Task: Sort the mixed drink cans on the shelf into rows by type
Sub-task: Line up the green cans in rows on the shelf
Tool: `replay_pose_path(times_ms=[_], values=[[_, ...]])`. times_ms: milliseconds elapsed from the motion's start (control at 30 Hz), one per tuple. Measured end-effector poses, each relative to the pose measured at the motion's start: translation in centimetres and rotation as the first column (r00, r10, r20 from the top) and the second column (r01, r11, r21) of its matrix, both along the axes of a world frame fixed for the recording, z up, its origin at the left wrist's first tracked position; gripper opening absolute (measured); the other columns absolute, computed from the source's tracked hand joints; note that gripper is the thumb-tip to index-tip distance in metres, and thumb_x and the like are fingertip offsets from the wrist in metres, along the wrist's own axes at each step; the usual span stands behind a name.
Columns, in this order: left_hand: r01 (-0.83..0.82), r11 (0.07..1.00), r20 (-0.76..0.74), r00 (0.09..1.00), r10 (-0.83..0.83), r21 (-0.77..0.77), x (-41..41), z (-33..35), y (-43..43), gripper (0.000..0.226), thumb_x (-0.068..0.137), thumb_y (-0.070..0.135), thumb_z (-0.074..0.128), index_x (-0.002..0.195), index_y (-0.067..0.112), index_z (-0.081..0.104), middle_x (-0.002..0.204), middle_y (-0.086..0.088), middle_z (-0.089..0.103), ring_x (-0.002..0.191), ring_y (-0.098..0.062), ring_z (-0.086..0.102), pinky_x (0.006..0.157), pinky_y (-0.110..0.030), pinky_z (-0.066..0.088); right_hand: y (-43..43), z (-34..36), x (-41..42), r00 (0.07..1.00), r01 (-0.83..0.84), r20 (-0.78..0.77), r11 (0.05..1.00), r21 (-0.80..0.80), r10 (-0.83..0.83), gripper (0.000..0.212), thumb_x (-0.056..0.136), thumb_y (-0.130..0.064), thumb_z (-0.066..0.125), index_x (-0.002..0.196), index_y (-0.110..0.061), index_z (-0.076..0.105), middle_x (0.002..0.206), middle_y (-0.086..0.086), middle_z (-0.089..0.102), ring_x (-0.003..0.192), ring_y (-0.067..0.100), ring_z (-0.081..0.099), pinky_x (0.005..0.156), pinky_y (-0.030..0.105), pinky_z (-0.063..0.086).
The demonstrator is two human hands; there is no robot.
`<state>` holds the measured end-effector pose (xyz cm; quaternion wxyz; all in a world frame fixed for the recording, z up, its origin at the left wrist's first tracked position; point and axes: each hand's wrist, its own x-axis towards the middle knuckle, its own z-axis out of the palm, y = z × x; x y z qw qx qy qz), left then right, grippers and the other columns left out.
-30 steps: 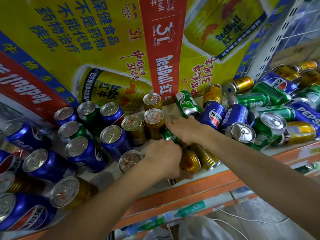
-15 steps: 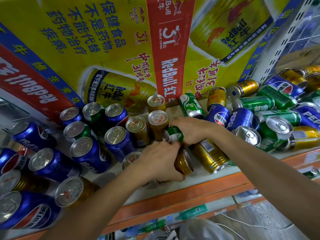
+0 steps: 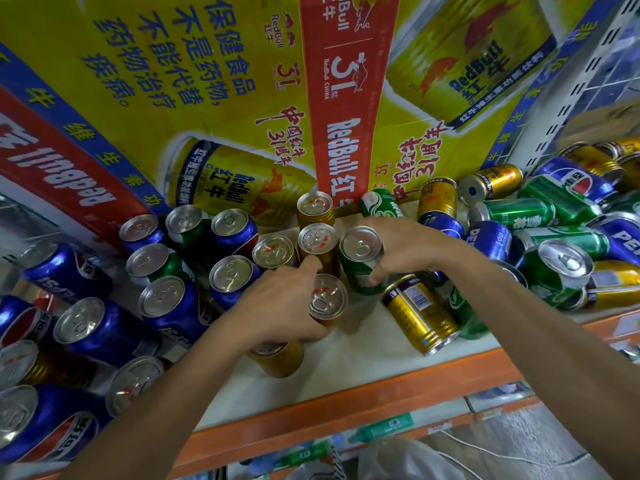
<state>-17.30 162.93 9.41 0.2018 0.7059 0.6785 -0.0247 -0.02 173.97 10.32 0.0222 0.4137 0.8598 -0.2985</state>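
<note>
Left hand (image 3: 277,308) grips gold can (image 3: 327,300), right hand (image 3: 407,249) green can (image 3: 358,268), Pepsis (image 3: 490,239) nearby.

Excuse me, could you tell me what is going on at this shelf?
A person is sorting drink cans on the shelf. The right grip holds an upright green can, and the left grip holds a gold can right beside it, next to a row of upright gold cans. Blue and green cans stand upright to the left. On the right, mixed cans lie heaped on their sides, not yet sorted.
</note>
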Motion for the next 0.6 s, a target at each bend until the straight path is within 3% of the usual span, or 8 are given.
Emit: replay_pose_path(times_ms=[167,233,333,433,600], values=[[-0.007,1.0,-0.129,0.992,0.009,0.009,-0.7,0.4,0.6,0.072,0.073,0.045,0.074,0.132,0.022,0.039,0.126,0.001,0.043,0.112,-0.016,0.047,0.086,-0.028,0.046,1.2,0.7,0.8,0.99,-0.076,0.112,0.995,-0.065,0.083,0.063,0.072,-0.02,0.078,0.121,-0.028,0.038,0.113,-0.005,0.054,0.101,0.016,0.055,0.085,0.032,0.049],[-0.01,1.0,-0.19,0.982,0.012,0.008,-0.5,0.8,0.8,0.072,0.075,0.054,0.069,0.133,0.021,0.042,0.127,0.0,0.044,0.114,-0.016,0.046,0.087,-0.029,0.044,1.8,0.9,1.1,0.979,-0.088,0.179,0.994,-0.065,0.098,0.072,0.072,-0.019,0.077,0.129,-0.028,0.035,0.119,0.0,0.054,0.102,0.02,0.056,0.086,0.038,0.051],[-0.002,0.995,-0.258,0.966,0.028,0.1,0.2,1.6,1.3,0.068,0.08,0.062,0.059,0.132,0.021,0.046,0.126,-0.003,0.051,0.118,-0.02,0.046,0.092,-0.032,0.042,2.8,1.6,1.8,0.955,-0.109,0.273,0.993,-0.035,0.114,0.077,0.076,-0.014,0.074,0.138,-0.026,0.03,0.129,0.005,0.052,0.106,0.021,0.054,0.083,0.032,0.048],[0.008,0.968,-0.199,0.979,0.044,0.252,1.2,2.6,2.3,0.056,0.085,0.055,0.056,0.13,0.024,0.047,0.121,-0.001,0.055,0.114,-0.019,0.05,0.091,-0.031,0.045,4.2,2.8,2.5,0.948,-0.101,0.303,0.995,0.011,0.093,0.083,0.083,-0.013,0.069,0.148,-0.026,0.02,0.146,0.001,0.04,0.127,0.022,0.044,0.096,0.033,0.044],[0.261,0.903,-0.101,0.965,-0.241,0.341,4.1,2.4,3.5,0.036,0.086,0.037,0.063,0.118,0.024,0.054,0.114,0.003,0.055,0.106,-0.016,0.051,0.084,-0.028,0.043,6.7,3.8,2.9,0.943,-0.082,0.331,0.99,0.118,0.039,0.07,0.086,-0.012,0.064,0.146,-0.021,0.028,0.142,0.007,0.045,0.121,0.026,0.049,0.091,0.03,0.045]])
